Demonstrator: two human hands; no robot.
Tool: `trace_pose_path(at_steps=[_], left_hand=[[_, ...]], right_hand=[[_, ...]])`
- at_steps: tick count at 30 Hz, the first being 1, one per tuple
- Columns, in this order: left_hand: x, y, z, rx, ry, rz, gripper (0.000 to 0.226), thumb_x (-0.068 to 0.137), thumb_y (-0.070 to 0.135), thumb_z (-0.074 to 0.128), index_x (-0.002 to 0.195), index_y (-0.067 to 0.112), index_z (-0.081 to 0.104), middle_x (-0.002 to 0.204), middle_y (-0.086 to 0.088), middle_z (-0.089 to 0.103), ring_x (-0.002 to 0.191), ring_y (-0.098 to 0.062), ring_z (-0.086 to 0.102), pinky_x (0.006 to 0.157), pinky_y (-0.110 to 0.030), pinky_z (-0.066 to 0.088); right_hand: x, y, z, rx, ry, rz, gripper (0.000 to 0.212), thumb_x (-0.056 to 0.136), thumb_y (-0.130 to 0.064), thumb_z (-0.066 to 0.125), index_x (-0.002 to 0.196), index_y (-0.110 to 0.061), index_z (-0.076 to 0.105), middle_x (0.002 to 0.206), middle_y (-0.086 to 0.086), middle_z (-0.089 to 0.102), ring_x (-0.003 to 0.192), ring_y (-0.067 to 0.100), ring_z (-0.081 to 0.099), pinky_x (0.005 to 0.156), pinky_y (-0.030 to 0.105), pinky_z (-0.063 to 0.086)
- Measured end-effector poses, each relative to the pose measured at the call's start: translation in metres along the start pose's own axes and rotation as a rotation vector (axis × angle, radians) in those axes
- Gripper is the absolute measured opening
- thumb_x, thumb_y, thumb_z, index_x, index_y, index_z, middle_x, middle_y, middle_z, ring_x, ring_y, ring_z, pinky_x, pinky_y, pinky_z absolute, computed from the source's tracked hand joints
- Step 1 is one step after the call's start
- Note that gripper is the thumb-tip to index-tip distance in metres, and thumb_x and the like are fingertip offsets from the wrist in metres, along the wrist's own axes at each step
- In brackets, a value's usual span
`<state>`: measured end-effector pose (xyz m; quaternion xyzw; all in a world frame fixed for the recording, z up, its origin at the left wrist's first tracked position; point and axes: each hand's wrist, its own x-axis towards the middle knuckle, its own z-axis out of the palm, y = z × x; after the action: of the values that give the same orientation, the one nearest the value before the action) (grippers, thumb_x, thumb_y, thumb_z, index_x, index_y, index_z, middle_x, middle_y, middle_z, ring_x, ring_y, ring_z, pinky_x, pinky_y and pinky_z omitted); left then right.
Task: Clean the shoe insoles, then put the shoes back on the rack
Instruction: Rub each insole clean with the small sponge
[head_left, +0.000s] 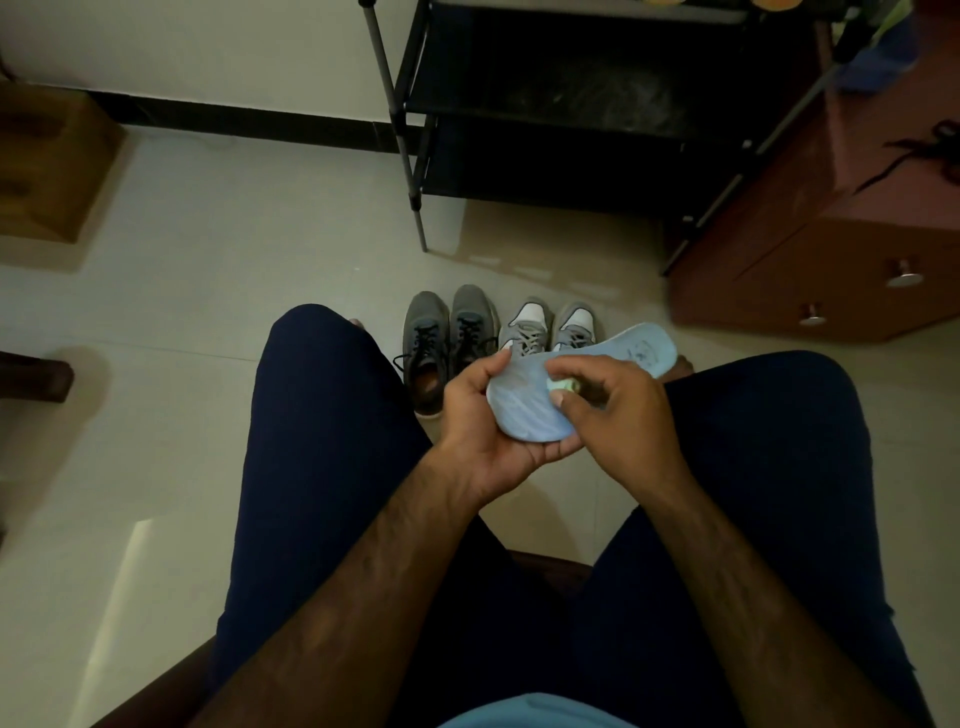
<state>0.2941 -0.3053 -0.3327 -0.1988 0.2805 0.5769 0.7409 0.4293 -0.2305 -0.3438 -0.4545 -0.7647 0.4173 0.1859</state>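
Note:
A light blue insole (524, 410) is held between my knees. My left hand (480, 426) cups its toe end from below, thumb on the upper edge. My right hand (618, 410) pinches a small pale green object (563, 385), a cloth or brush head I cannot tell which, against the insole's top. On the floor beyond stand a dark grey pair of shoes (447, 343) and a light grey and white pair (550, 327), toes away from me. The black shoe rack (571, 114) stands behind them, its visible shelves bare.
A reddish wooden cabinet (831, 249) with round knobs stands right of the rack, a black cord lying on top. A brown wooden piece (52, 161) sits at far left by the wall. I sit on a dark chair, legs in navy trousers.

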Motion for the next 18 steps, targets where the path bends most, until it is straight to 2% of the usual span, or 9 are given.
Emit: trace_pose_path(at_steps=[3,6,10,13,18], left_hand=[[0.001,-0.013,-0.003,-0.083,-0.011,-0.01,0.065,0.095,0.041,0.051,0.144,-0.001,0.051,0.138,-0.031,0.058,0.126,-0.046,0.057,0.109,-0.063,0.04],[0.002,-0.019,-0.006,-0.108,-0.015,-0.02,0.067,0.097,0.042,0.049,0.146,-0.003,0.048,0.141,-0.033,0.055,0.134,-0.046,0.052,0.115,-0.065,0.034],[0.005,-0.02,-0.002,-0.079,0.026,-0.006,0.062,0.096,0.041,0.05,0.138,-0.003,0.055,0.131,-0.029,0.064,0.12,-0.043,0.062,0.108,-0.061,0.042],[0.006,-0.025,-0.001,-0.097,0.058,0.007,0.06,0.095,0.042,0.049,0.136,-0.001,0.059,0.124,-0.025,0.067,0.11,-0.038,0.065,0.116,-0.053,0.037],[0.007,-0.034,-0.002,-0.114,0.053,0.005,0.064,0.096,0.047,0.047,0.138,0.001,0.058,0.139,-0.025,0.06,0.132,-0.037,0.055,0.118,-0.055,0.034]], right_hand=[[-0.001,0.001,-0.002,0.034,0.036,0.119,0.037,0.085,-0.008,0.08,0.117,-0.027,0.074,0.11,-0.013,0.069,0.102,0.004,0.065,0.088,0.029,0.058],[-0.004,0.005,-0.003,0.0,0.089,0.194,0.021,0.085,-0.016,0.083,0.103,-0.025,0.077,0.109,-0.008,0.067,0.089,0.0,0.066,0.079,0.019,0.056],[-0.006,0.001,-0.001,0.006,0.107,0.177,0.015,0.087,-0.014,0.081,0.1,-0.022,0.081,0.099,-0.008,0.073,0.088,0.004,0.068,0.084,0.027,0.058],[-0.014,-0.007,0.008,0.004,0.049,0.067,0.019,0.087,-0.009,0.078,0.101,-0.022,0.082,0.101,-0.006,0.072,0.092,0.005,0.067,0.085,0.025,0.056],[-0.003,0.004,0.005,0.031,0.095,0.155,0.022,0.085,-0.007,0.079,0.096,-0.026,0.081,0.101,-0.008,0.075,0.096,0.008,0.07,0.09,0.037,0.059]])
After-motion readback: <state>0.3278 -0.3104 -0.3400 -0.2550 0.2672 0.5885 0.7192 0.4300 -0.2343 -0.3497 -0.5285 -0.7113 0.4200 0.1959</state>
